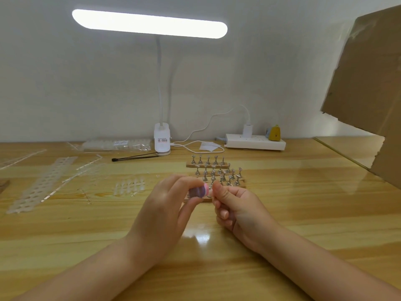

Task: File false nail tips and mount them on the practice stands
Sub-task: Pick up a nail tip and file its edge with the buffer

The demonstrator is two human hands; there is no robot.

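Left hand: small pink file is pinched. Right hand: nail tip is pinched, barely visible. Tip may be flicked loose if pressed hard.

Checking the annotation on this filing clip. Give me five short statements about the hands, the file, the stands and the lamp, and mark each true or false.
1. The left hand holds a purple and pink file block. True.
2. The right hand lies flat and open on the table. False: its fingers are curled, thumb and forefinger pinched beside the block.
3. The metal practice stands sit just beyond the hands. True.
4. The desk lamp is switched off. False: its bar glows brightly.
5. The loose clear nail tips lie right of the stands. False: they lie to the left.
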